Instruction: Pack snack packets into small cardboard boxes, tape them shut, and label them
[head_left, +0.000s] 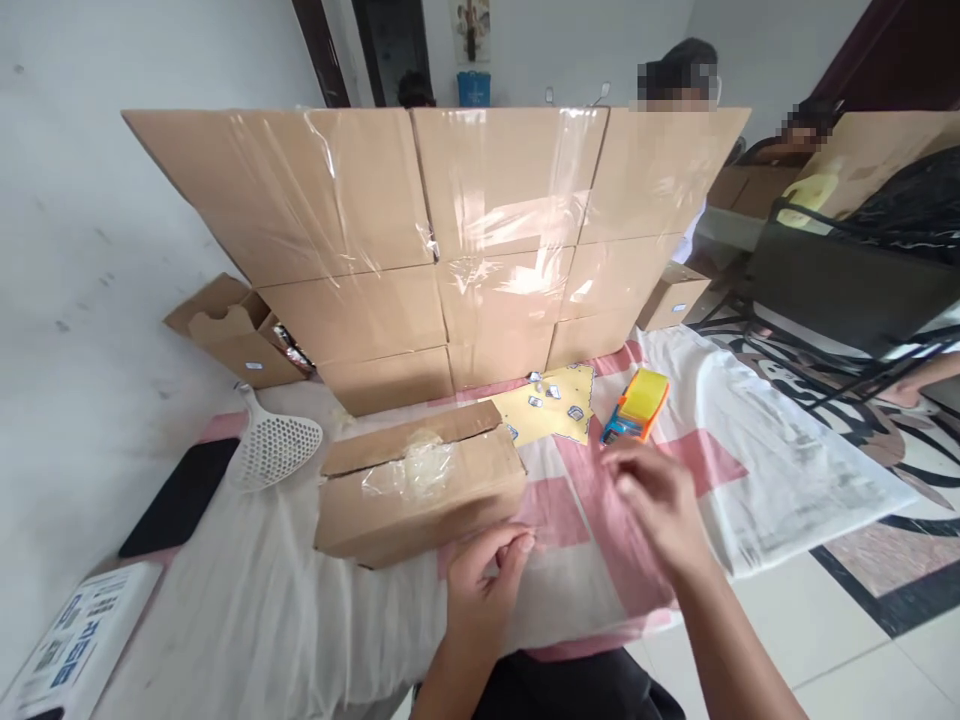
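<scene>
A long cardboard box lies on the cloth-covered table, with wrinkled clear tape over its top seam. My left hand is beside the box's near right corner, thumb and forefinger pinched together. Whatever is in that pinch is too thin or transparent to make out. To the right, my right hand is raised with its fingers curled together, slightly blurred; its contents cannot be made out. Just beyond it sits an orange-and-blue tape dispenser with a wide yellow roll. A yellow patterned sheet lies behind the box.
A tall cardboard screen stands across the back. On the left are a white perforated scoop, a black flat object, an open carton and a white printed box. Other people sit beyond the screen, near a dark chair.
</scene>
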